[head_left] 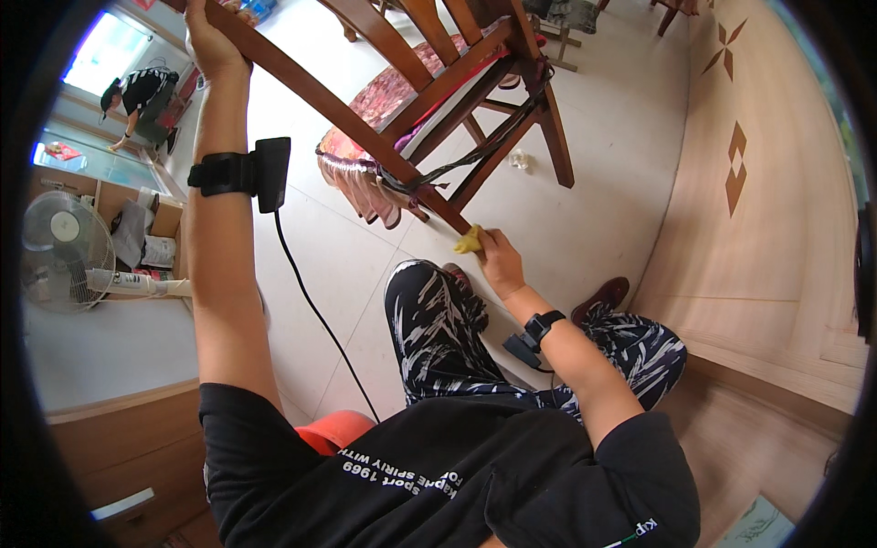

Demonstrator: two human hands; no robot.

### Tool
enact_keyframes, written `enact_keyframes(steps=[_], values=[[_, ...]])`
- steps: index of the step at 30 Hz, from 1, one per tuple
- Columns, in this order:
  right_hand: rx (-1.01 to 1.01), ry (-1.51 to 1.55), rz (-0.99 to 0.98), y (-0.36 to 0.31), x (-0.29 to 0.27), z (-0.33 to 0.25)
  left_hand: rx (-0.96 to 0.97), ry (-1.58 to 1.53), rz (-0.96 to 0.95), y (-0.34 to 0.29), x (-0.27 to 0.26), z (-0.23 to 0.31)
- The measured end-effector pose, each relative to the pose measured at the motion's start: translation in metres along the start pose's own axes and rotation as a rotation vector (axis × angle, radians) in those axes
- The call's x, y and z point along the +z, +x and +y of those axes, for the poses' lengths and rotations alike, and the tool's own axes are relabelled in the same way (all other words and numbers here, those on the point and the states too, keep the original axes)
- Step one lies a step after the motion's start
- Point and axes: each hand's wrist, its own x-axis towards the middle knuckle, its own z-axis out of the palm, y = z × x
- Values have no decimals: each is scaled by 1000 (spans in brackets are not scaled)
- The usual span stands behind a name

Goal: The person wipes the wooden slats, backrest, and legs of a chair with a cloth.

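Observation:
A brown wooden chair [333, 108] stands tilted in front of me, its slatted back toward me. My left hand [217, 46] is closed round the upper end of its long back post, with the fingers partly hidden behind the wood. Down at the foot of the same post, my right hand [501, 263] grips a yellow cloth [469, 241] and presses it against the wood. A pink and red floral cover [388, 84] with a ruffled edge lies on the seat. Dark ties [475, 157] run along the back of the frame.
To the right is a light wooden panel [731, 237] with diamond inlays. A fan [66, 239] and a white-topped cabinet [114, 352] stand left. Something red [336, 429] is beside me. Crumpled plastic [520, 160] lies on the floor. Another person [146, 96] bends over far left.

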Motion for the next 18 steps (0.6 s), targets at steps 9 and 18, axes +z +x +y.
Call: enact_keyframes(steps=[9, 18], values=[[312, -258, -396, -45, 19, 86, 3, -24, -48, 5, -7, -8], [86, -20, -222, 33, -25, -15, 46, -143, -14, 0, -3, -4]])
